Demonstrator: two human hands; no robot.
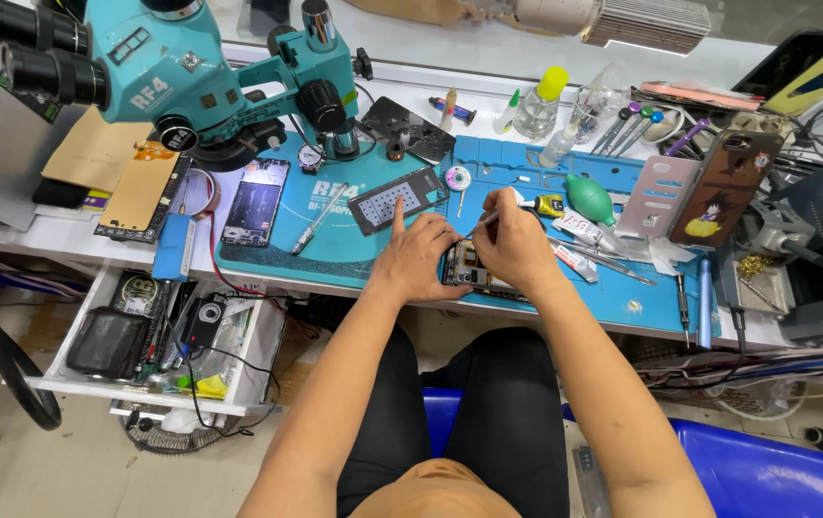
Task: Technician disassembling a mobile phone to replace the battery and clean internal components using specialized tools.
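Opened black smartphone [469, 270], circuitry exposed, lies at the teal silicone mat's [526, 168] near edge, pinned by the left hand [418, 257], index finger extended, while the right hand [515, 245] pinches thin metal tweezers [484, 223], whose tip could slip and scratch components.

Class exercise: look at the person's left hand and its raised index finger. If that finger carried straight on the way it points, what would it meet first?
The left hand points its index finger away from the body. First in line is probably the dark phone back panel on the teal mat; the fingertip looks almost on it, though depth is unclear.
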